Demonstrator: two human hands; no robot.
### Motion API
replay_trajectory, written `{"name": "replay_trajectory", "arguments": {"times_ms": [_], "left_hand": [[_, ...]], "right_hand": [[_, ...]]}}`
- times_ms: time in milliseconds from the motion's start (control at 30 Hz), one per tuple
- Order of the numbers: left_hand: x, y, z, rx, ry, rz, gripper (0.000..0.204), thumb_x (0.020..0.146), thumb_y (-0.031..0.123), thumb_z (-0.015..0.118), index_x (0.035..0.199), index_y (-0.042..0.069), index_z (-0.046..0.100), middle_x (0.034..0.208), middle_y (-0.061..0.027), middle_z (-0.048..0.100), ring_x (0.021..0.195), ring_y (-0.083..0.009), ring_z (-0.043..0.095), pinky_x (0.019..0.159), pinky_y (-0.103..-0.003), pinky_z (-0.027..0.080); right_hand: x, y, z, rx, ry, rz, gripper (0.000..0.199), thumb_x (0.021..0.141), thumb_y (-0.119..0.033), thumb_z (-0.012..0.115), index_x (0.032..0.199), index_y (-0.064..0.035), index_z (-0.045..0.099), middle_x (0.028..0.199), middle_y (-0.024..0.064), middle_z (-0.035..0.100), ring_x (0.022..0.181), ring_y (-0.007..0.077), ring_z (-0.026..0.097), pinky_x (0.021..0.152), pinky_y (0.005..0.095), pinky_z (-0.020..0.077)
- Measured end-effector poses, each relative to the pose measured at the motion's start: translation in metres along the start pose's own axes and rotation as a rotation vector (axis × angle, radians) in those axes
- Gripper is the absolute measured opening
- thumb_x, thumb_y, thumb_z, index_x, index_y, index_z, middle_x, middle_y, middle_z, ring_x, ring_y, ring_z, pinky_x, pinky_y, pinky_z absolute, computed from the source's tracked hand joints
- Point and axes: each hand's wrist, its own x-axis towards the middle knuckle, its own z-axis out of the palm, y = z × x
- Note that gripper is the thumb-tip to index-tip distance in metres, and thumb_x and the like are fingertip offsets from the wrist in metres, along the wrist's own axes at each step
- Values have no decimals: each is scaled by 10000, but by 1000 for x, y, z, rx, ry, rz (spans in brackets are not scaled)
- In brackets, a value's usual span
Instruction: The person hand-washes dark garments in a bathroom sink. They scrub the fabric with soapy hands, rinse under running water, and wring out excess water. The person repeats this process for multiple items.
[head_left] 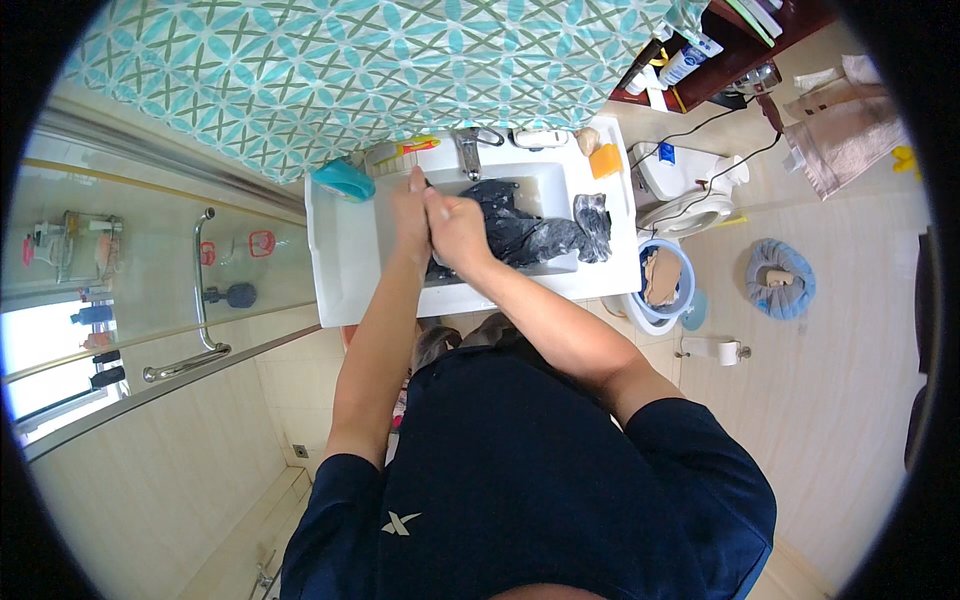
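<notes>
A wet dark garment (515, 230) with whitish suds on it lies bunched in the white washbasin (345, 295), part of it draped over the right rim. My left hand (408, 215) and my right hand (460, 232) press together above the basin's left part. My right fingers are curled into a fist, and a dark bit of cloth shows between the two hands. The left fingers are closed too, partly hidden by the right hand. Behind the hands stands the chrome faucet (469, 155).
A teal bottle (343, 181), a brush with a yellow-orange handle (415, 146) and an orange soap bar (605, 161) sit on the basin's rim. To the right are a toilet (690, 213) and a blue bucket of clothes (686, 285). A glass shower screen (150, 235) stands left.
</notes>
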Motion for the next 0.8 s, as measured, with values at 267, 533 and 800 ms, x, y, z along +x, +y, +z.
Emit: {"name": "replay_trajectory", "arguments": {"times_ms": [267, 533, 800], "left_hand": [[0, 10, -5, -232, -17, -135, 379, 1052, 315, 506, 1042, -27, 668, 931, -88, 659, 872, -165, 596, 791, -348, 493], [11, 4, -14, 178, 51, 66, 423, 1044, 349, 509, 1054, -48, 652, 919, -102, 640, 871, -212, 591, 801, -374, 482], [18, -1, -36, 214, -199, 1, 352, 1054, 296, 521, 999, -25, 655, 1000, -73, 624, 877, -153, 546, 807, -320, 453]], "right_hand": [[-11, -24, -2, -149, -138, -149, 514, 1003, -311, 514, 649, 48, 614, 692, 276, 623, 637, 475, 605, 586, 454, 482], [-20, -19, -1, -132, -87, -233, 410, 968, -294, 581, 715, 27, 616, 745, 276, 604, 738, 478, 610, 643, 489, 487], [-11, -2, -35, -37, -254, 41, 323, 931, -323, 730, 890, -17, 635, 707, 9, 572, 672, 93, 495, 629, 285, 445]]}}
